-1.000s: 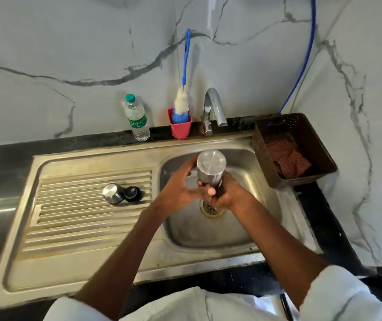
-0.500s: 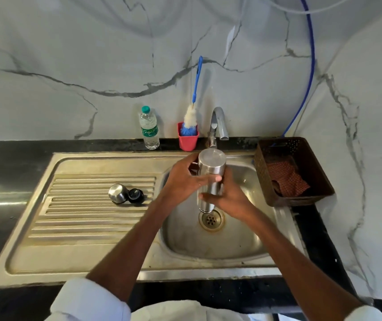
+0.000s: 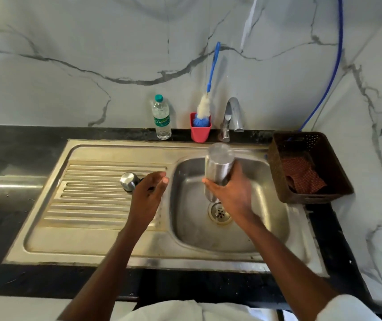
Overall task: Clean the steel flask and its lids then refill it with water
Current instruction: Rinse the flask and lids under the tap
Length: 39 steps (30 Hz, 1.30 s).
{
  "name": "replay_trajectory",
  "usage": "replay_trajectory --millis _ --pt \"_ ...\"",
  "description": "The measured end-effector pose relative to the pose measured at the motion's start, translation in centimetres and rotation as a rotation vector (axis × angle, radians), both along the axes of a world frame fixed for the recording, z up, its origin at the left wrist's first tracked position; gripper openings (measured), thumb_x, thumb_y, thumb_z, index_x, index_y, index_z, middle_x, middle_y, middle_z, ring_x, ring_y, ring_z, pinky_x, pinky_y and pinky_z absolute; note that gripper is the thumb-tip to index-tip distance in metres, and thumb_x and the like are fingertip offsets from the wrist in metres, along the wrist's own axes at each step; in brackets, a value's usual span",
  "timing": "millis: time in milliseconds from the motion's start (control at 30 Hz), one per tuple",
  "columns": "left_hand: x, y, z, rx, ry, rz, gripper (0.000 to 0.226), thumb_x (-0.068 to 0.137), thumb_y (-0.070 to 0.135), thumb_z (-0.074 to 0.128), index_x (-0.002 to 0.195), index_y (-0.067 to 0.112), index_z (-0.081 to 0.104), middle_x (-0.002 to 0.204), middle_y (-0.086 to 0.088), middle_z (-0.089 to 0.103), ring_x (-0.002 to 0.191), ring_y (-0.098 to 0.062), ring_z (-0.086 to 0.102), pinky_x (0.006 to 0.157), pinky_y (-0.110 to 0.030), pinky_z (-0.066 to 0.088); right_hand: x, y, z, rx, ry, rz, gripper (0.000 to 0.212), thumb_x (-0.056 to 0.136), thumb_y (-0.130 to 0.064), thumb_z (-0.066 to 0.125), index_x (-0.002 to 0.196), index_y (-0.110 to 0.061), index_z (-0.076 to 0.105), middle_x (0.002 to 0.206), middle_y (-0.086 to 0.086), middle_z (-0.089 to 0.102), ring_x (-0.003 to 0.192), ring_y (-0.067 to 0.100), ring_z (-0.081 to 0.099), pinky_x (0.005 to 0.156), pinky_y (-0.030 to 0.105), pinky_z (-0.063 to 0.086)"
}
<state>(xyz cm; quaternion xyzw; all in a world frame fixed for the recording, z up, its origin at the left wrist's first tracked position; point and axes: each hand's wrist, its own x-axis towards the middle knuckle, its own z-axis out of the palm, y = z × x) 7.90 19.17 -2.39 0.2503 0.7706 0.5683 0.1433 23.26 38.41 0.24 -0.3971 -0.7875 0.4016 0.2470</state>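
My right hand [image 3: 231, 193] grips the steel flask [image 3: 219, 165], which is held upside down over the sink basin [image 3: 266, 228], its flat base up and its mouth above the drain [image 3: 219, 212]. My left hand [image 3: 149, 193] hovers over the draining board [image 3: 88, 205] with relaxed fingers and holds nothing. Just left of it lies the steel lid [image 3: 128, 181]. The black inner lid beside it is mostly hidden under my left hand.
A plastic water bottle [image 3: 161, 119], a red cup [image 3: 200, 132] holding a blue-handled bottle brush [image 3: 205, 105], and the tap [image 3: 230, 117] stand along the back edge. A brown basket [image 3: 310, 167] with a red cloth sits right of the sink. A blue hose [image 3: 328, 84] hangs on the wall.
My left hand has let go of the flask and moved left to the lids on the draining board. My right hand alone now holds the upturned flask.
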Motion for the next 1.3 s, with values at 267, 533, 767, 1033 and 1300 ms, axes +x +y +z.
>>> replay_trajectory --millis 267,533,767,1033,1300 --pt "-5.1 -11.1 -2.9 -0.130 0.125 0.182 0.014 0.101 0.033 0.068 0.104 0.024 0.078 0.097 0.012 0.077 0.093 -0.008 0.072 0.076 -0.038 0.057 -3.4 -5.0 -3.3 -0.187 0.052 -0.183 0.063 0.059 -0.054 0.090 0.105 -0.036 0.050 0.095 -0.009 0.066 0.096 0.028 0.071 0.073 0.031 0.047" --pt "-17.1 -21.4 -4.7 -0.654 0.254 0.132 0.052 0.096 0.020 0.071 0.146 0.015 0.059 0.155 -0.006 0.054 0.142 -0.028 0.051 0.115 -0.039 0.042 -14.6 -13.3 1.0 -0.216 0.327 0.024 0.081 0.056 -0.041 0.097 0.124 -0.037 0.055 0.115 -0.004 0.072 0.104 0.016 0.072 0.092 0.039 0.056" --pt "-23.4 -23.8 -4.0 -0.967 0.412 -0.045 0.033 0.090 0.021 0.077 0.120 0.017 0.063 0.126 -0.007 0.069 0.111 -0.036 0.069 0.088 -0.049 0.059 -26.5 -22.0 2.0 -0.135 0.181 0.215 0.078 0.058 -0.038 0.097 0.120 -0.037 0.050 0.107 -0.012 0.071 0.094 0.009 0.069 0.081 0.035 0.058" --pt "-24.8 -22.9 -4.7 -1.120 0.396 -0.090 0.028 0.091 0.017 0.075 0.118 0.014 0.066 0.124 -0.010 0.069 0.110 -0.035 0.071 0.089 -0.042 0.056 -32.5 -25.3 -0.1 -0.073 0.008 0.253 0.086 0.056 -0.050 0.095 0.127 -0.031 0.050 0.122 -0.004 0.070 0.107 0.018 0.067 0.093 0.046 0.056" --pt "-25.1 -22.0 -4.8 -1.178 0.401 -0.075 0.031 0.091 0.008 0.074 0.121 0.013 0.065 0.124 -0.009 0.068 0.111 -0.033 0.071 0.086 -0.042 0.057 -33.8 -27.4 -0.9 -0.035 -0.015 0.311 0.087 0.057 -0.048 0.096 0.128 -0.029 0.049 0.123 -0.009 0.068 0.109 0.014 0.066 0.094 0.042 0.056"
